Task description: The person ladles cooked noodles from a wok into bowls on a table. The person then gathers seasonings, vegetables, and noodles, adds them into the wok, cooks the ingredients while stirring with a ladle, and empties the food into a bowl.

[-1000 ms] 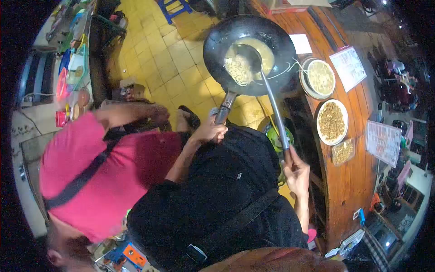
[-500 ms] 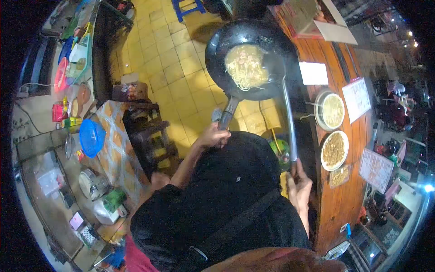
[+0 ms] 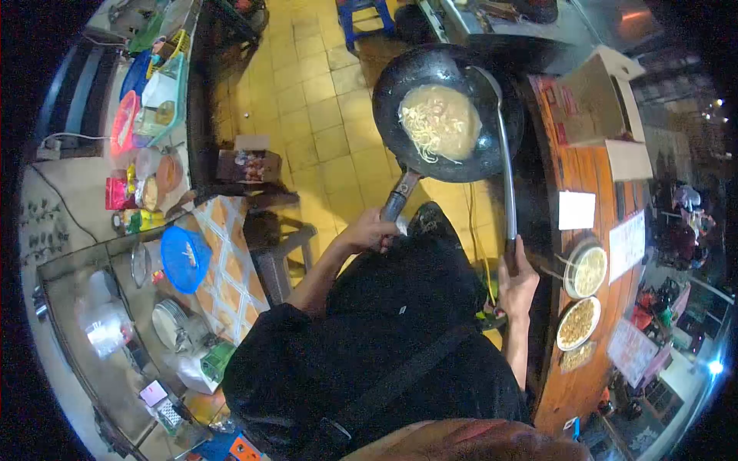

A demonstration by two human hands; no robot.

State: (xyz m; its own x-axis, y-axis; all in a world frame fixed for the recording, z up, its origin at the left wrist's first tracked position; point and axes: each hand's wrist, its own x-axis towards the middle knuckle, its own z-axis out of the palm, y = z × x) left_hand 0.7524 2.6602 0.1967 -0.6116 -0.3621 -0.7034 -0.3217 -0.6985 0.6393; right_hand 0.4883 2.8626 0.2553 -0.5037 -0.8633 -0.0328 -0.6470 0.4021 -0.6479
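My left hand (image 3: 375, 230) is closed around the handle (image 3: 398, 197) of a dark wok (image 3: 392, 86), which is held out in front of me above the floor. Noodles (image 3: 424, 138) lie in pale broth (image 3: 459, 138) in the wok, with small pinkish pieces among them. My right hand (image 3: 518, 275) grips the dark end of a long metal ladle (image 3: 508, 169). The ladle's head is at the far right inside of the wok, above the broth's edge, and its bowl is seen nearly edge-on.
On the wooden counter (image 3: 547, 384) at right stand a bowl of pale food (image 3: 590, 272), a plate of brown food (image 3: 578, 323), papers (image 3: 576, 210) and a cardboard box (image 3: 596, 100). A tiled table with a blue basket (image 3: 184, 260) is at left. A blue stool (image 3: 366, 21) stands ahead.
The ladle's head has moved from beside the noodles to the wok's far right side. Noodles have shifted toward the near left, and more broth shows. The whole view has shifted.
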